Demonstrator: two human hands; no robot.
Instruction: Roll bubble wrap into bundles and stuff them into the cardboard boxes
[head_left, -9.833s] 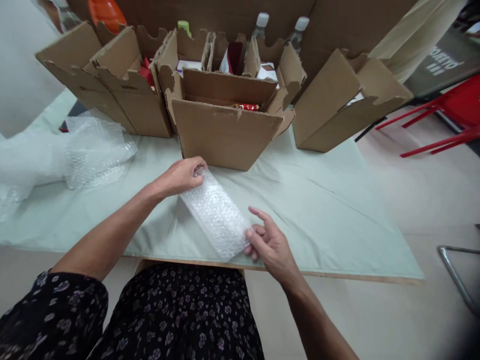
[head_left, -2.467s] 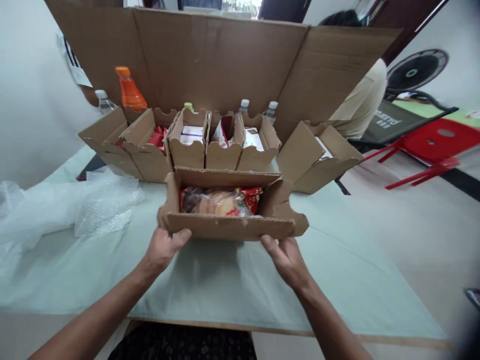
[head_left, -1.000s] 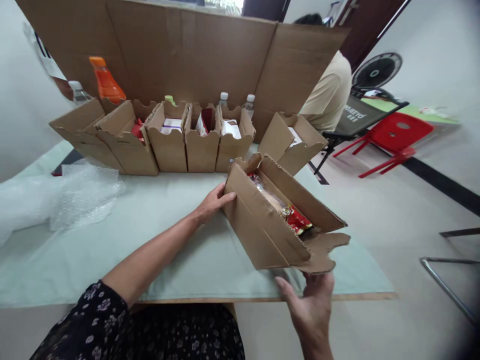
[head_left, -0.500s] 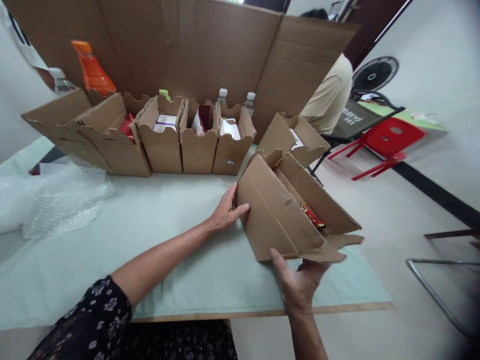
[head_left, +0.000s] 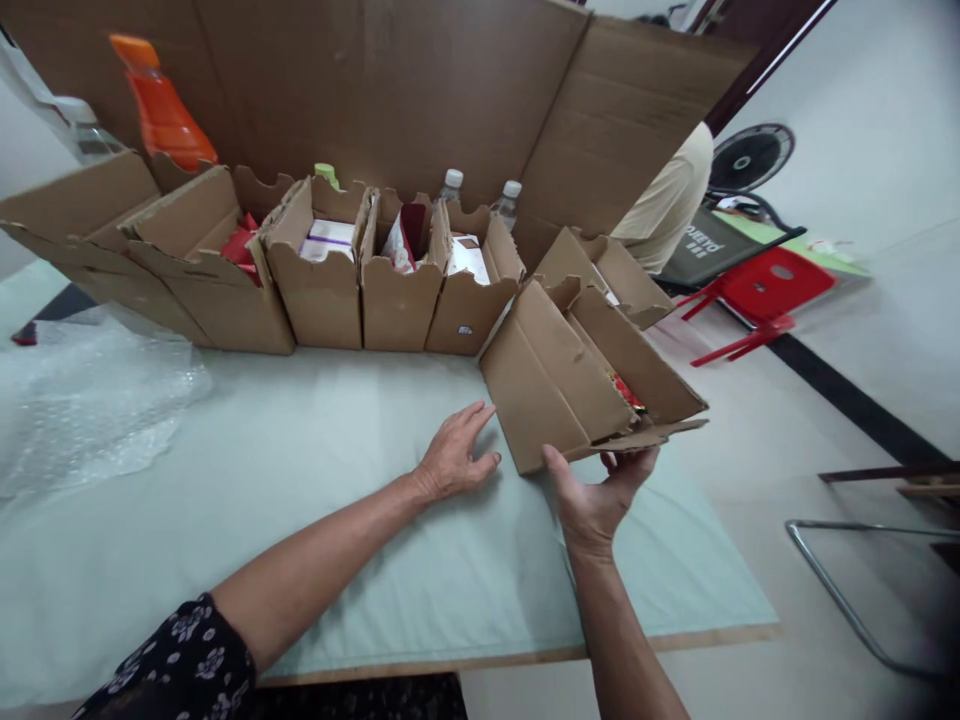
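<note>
A cardboard box (head_left: 555, 375) with a red packet (head_left: 626, 392) inside stands angled at the right of the table. My right hand (head_left: 596, 500) grips its near end, thumb on the side and fingers under the front flap. My left hand (head_left: 459, 450) is just left of the box, apart from it, fingers spread over the cloth and holding nothing. Behind the box is another open box (head_left: 637, 285) with something white inside. To the left stands a row of open boxes, among them one with a white and purple carton (head_left: 328, 240).
A tall cardboard panel (head_left: 390, 90) rises behind the boxes, with an orange bottle (head_left: 161, 110) and clear bottles (head_left: 506, 203) before it. Bubble wrap (head_left: 97, 400) lies at left on the green cloth (head_left: 337, 420). A red stool (head_left: 765, 300) and a seated person are beyond.
The box in my right hand has been pushed away from me, closer to the row. My left hand has let go of its side and come away from it. The view has shifted slightly.
</note>
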